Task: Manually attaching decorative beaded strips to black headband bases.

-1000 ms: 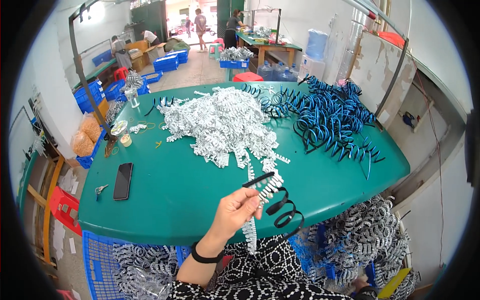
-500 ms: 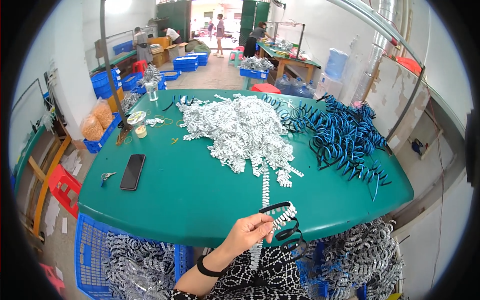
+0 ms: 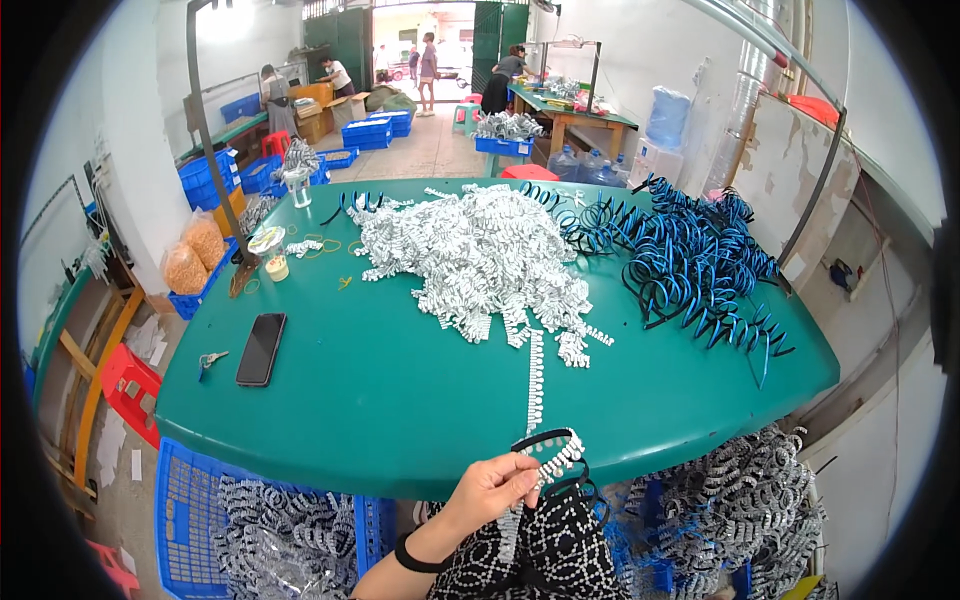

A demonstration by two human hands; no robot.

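At six o'clock of the surface (image 3: 330, 420), the left hand (image 3: 497, 490) pinches a white toothed strip (image 3: 563, 459) and black band (image 3: 545, 436), perhaps joined; the right hand is unseen. Likely light, springy: grip flat near the end.

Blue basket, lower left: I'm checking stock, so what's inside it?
A heap of curly black-and-white strips lies in the blue basket. Whatever is beneath the heap is covered, and the green table hides part of the basket's far side.
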